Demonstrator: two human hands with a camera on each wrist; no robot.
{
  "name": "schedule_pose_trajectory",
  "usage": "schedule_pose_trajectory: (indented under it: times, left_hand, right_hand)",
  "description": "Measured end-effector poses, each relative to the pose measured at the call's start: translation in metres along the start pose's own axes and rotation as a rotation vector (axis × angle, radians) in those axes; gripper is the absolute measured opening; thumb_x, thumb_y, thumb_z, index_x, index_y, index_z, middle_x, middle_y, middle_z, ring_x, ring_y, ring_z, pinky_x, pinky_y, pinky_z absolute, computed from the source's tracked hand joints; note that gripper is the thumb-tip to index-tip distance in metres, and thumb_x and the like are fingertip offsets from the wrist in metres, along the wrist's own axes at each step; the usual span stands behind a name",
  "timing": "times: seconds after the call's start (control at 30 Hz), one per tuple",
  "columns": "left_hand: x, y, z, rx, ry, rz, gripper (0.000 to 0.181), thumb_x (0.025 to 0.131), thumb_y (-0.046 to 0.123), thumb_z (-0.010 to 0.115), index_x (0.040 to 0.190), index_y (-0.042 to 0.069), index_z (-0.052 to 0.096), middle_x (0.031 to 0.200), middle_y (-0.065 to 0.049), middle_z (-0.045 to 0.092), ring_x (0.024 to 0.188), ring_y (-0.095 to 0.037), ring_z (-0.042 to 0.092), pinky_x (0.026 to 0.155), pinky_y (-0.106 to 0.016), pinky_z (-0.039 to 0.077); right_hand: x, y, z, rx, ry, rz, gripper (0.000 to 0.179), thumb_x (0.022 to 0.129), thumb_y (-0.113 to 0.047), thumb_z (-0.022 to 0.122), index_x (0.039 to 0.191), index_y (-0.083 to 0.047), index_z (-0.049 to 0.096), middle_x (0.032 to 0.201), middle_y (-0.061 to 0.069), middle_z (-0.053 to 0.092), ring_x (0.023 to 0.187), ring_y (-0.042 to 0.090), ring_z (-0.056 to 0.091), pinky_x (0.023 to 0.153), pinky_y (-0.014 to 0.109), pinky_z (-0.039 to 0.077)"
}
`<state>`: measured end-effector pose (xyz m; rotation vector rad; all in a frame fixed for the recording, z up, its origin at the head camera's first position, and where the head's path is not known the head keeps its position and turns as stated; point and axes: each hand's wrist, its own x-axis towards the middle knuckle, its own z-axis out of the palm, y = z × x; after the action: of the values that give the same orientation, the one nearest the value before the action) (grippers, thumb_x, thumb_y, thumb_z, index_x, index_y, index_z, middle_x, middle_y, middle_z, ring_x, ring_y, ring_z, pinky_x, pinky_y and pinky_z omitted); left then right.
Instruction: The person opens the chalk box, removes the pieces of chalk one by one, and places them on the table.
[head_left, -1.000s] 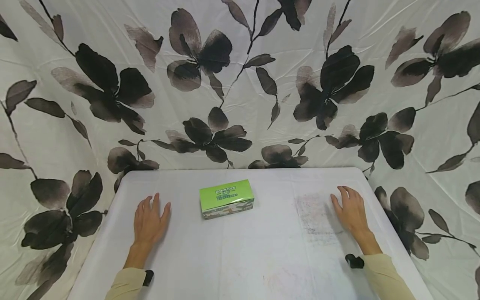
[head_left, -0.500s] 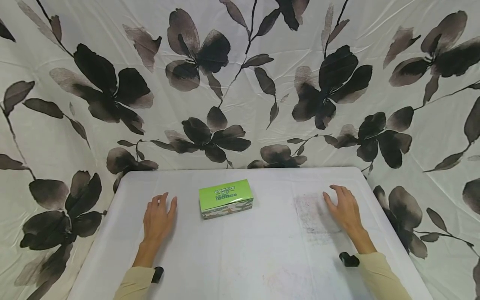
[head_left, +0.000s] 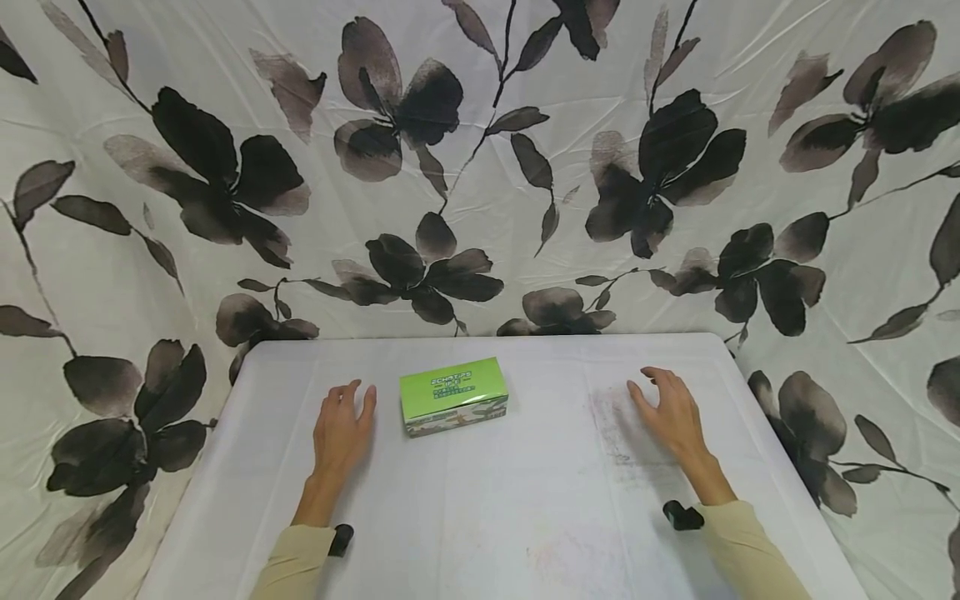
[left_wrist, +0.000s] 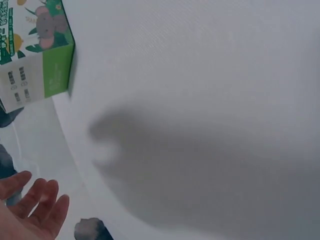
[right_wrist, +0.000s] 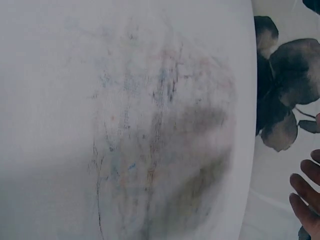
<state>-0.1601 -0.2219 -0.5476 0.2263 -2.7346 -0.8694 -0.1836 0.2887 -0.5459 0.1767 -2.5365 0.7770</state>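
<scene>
Carton (head_left: 453, 396), closed and green-topped, contents hidden, sits on the white table (head_left: 480, 517) between the left hand (head_left: 341, 429), near it, and the right hand (head_left: 669, 417), well apart; both empty, fingers parted and slightly bent.

Box (head_left: 453, 396): left wrist view is cutting part of it off; its small print (left_wrist: 22, 73) is blurring past reading.
Left hand (head_left: 342, 432): left wrist view's corner is cropping it.
Right hand (head_left: 671, 417): right wrist view's edge is cropping it.
Sleeves (head_left: 296, 562): head view's bottom edge is cutting both.
</scene>
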Motion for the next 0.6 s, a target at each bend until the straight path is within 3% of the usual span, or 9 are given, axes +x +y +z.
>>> schedule_pose_trajectory:
  times: [0.37,0.6]
  left_hand:
    - [0.000,0.024,0.015,-0.052,-0.018,-0.007,0.056,0.109,0.045,0.046,0.140,-0.001,0.057,0.130,-0.025,0.055,0.119,-0.043,0.055,0.094,-0.058,0.050]
    - [-0.002,0.031,0.023,-0.096,-0.046,-0.028,0.055,0.108,0.043,0.048,0.142,0.000,0.055,0.127,-0.022,0.056,0.115,-0.038,0.057,0.091,-0.054,0.052]
  right_hand:
    - [0.001,-0.014,0.013,0.059,-0.009,-0.011,0.035,0.094,-0.019,0.075,0.119,0.003,0.067,0.113,0.020,0.068,0.102,0.038,0.064,0.081,0.057,0.053]
    - [0.002,-0.026,0.020,0.090,-0.035,0.008,0.037,0.094,-0.023,0.076,0.121,0.001,0.067,0.115,0.018,0.068,0.102,0.037,0.064,0.082,0.055,0.053]
